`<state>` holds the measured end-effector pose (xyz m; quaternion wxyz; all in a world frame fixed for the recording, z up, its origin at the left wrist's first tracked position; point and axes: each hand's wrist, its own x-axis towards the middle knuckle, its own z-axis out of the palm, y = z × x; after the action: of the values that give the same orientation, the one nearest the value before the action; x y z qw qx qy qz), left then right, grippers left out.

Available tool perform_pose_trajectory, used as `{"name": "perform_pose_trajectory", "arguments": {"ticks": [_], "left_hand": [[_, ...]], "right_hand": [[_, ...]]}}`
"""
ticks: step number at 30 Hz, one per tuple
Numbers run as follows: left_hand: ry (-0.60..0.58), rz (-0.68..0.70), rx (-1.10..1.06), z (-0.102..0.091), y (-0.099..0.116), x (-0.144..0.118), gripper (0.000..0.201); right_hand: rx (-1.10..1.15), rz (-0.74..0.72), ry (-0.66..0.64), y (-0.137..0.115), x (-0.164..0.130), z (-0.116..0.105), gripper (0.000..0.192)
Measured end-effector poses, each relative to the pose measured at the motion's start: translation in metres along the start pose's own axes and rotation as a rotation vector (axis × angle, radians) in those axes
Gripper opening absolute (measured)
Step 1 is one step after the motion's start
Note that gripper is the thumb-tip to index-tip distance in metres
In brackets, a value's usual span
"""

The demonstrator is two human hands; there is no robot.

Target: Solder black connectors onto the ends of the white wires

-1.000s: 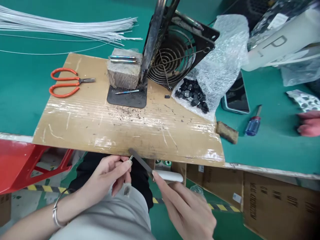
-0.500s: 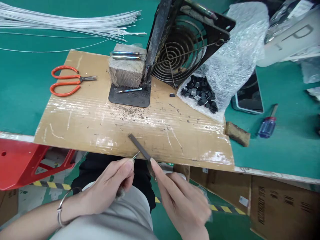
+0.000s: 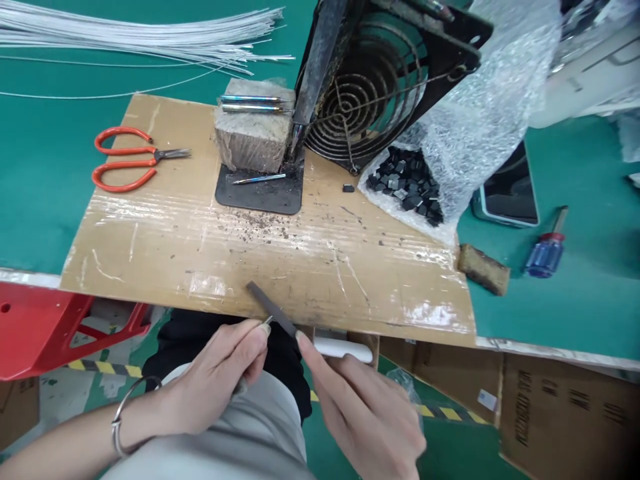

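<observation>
Metal file (image 3: 270, 308), gripped in the right hand (image 3: 367, 417), crosses a thin metal pin (image 3: 267, 321) pinched in the left hand (image 3: 215, 380), at the near edge of the cardboard sheet (image 3: 165, 233).

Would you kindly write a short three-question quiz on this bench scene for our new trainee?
1. True or false: the right hand holds a flat file against a thin metal tip pinched in the left hand.
2. Which lies on the cardboard? A scissors; B screwdriver; C phone.
3. Fill in: the small black parts lie on a sheet of ____ wrap.

Key: 1 true; 2 A; 3 bubble.
</observation>
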<state>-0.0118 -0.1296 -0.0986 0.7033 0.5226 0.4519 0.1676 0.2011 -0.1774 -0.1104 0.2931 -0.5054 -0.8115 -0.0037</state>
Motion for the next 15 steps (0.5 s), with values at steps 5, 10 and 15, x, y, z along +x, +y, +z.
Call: {"name": "perform_pose_trajectory", "arguments": {"ticks": [5,10,15], "left_hand": [[0.019,-0.034,0.075,0.002,-0.006,-0.005,0.049],[0.023,-0.041,0.140,0.003,-0.007,-0.003,0.049],[0.103,0.027,0.252,0.002,-0.010,-0.012,0.045]], "right_hand": [[-0.005,0.073,0.053,0.001,0.009,0.008,0.064],[-0.048,0.189,0.116,0.003,0.003,0.000,0.061],[0.103,0.625,0.328,0.003,-0.015,-0.010,0.041]]}}
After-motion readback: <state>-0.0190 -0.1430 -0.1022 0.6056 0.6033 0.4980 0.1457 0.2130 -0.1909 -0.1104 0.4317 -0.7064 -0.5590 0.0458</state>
